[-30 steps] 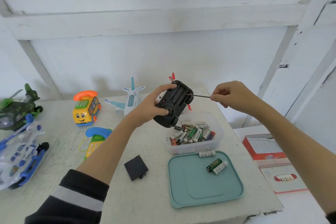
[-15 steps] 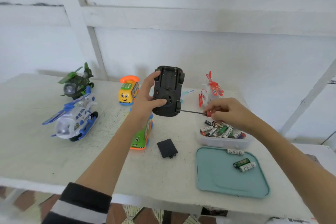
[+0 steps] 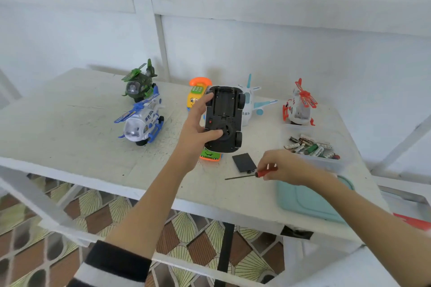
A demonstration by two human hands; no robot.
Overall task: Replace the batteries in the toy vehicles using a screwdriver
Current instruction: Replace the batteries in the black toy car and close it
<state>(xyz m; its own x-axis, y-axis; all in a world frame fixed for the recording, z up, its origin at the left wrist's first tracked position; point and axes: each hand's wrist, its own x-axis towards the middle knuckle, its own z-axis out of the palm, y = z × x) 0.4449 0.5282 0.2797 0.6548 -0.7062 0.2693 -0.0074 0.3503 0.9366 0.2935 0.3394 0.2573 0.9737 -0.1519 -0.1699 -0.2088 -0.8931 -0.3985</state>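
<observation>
Black plastic toy car sits upside down in the left hand, raised above the white painted table; the thumb presses its underside and the other fingers curl round its far edge, with the open battery bay above the thumb. Just below and right of those fingers lies a flat black battery cover. Touching the cover's near corner, a red-handled screwdriver is pinched by the right hand, its shaft pointing left. Beyond the right fingers, a clear plastic tub holds loose batteries; under the wrist lies a teal tray.
</observation>
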